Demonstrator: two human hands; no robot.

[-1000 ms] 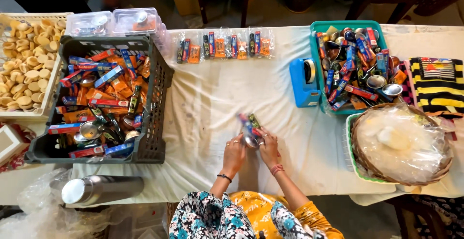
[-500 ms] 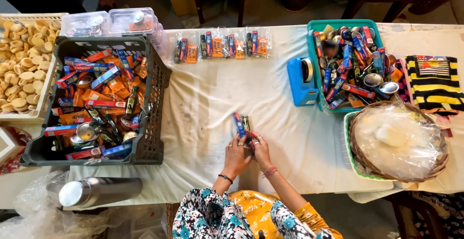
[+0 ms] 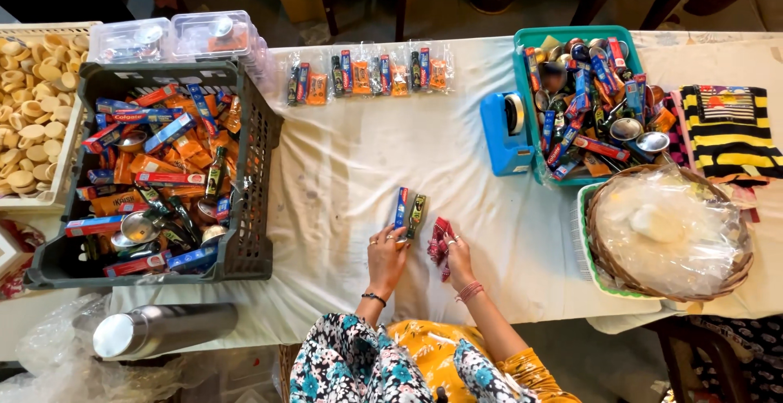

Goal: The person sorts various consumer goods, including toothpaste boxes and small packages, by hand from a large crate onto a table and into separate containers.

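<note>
My left hand rests on the white tablecloth with its fingertips on a small blue box and a dark green packet lying side by side. My right hand sits just to the right and holds a red and white patterned packet against the cloth. Both hands are near the table's front edge, in front of my floral and yellow clothing.
A dark crate of boxes and packets stands left. A row of clear filled bags lies at the back. A teal bin, a blue tape dispenser, a wicker basket, striped cloth sit right. A steel flask lies front left.
The items held up together between both hands have come down onto the cloth. The blue box and green packet now lie flat under my left fingertips, the red packet under my right.
</note>
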